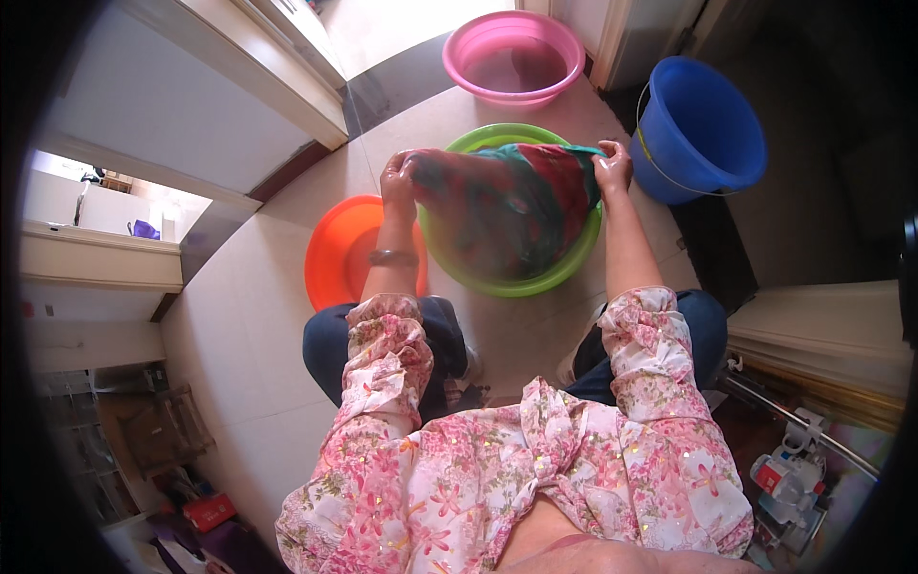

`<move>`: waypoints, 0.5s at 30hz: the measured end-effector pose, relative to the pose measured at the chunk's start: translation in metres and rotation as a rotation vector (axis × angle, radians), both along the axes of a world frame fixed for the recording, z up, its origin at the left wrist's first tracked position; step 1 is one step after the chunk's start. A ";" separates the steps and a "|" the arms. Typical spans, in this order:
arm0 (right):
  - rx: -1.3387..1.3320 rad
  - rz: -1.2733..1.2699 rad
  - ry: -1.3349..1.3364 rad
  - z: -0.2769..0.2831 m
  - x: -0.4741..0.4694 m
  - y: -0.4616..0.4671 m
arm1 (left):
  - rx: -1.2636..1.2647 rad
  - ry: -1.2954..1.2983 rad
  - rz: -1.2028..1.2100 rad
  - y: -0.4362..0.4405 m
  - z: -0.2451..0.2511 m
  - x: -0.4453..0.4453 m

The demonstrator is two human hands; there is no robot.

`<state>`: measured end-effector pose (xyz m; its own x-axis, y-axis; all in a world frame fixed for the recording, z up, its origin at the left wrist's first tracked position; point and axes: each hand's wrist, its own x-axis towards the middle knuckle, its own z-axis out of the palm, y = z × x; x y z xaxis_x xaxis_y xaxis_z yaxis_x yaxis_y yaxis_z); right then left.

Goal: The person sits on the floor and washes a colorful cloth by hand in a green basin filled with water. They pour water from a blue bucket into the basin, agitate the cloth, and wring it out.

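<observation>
A wet red and green cloth (523,194) is stretched between my two hands over a green plastic basin (502,287). My left hand (399,176) grips its left end, above the basin's left rim. At the opposite end my right hand (613,168) pinches a turquoise edge of the cloth. The cloth's lower part hangs into the basin and hides most of its inside. Both hands look wet. An orange basin (333,251) sits at the left, partly behind my left forearm, which wears a dark bracelet (393,258).
Beyond the green basin stands a pink basin (516,86) with dark liquid inside. A blue bucket (696,136) with a wire handle stands at the right, near a doorway. Door frames (287,93) bound the left side. Plastic bottles (785,481) lie at the lower right.
</observation>
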<state>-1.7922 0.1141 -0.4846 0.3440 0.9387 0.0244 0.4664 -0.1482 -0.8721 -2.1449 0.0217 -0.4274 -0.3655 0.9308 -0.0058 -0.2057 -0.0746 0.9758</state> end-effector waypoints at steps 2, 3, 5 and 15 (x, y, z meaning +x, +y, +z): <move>0.026 -0.001 -0.421 -0.003 -0.007 -0.011 | -0.076 0.031 0.047 -0.002 -0.021 -0.005; -0.001 -0.023 -0.632 -0.002 -0.016 -0.018 | -0.094 0.055 0.049 -0.004 -0.032 -0.007; 0.287 0.127 -0.578 0.002 -0.040 -0.030 | -0.129 0.102 0.055 -0.007 -0.057 -0.014; -0.217 0.481 -0.380 -0.055 -0.107 -0.057 | -0.934 1.009 -0.040 -0.049 -0.073 -0.041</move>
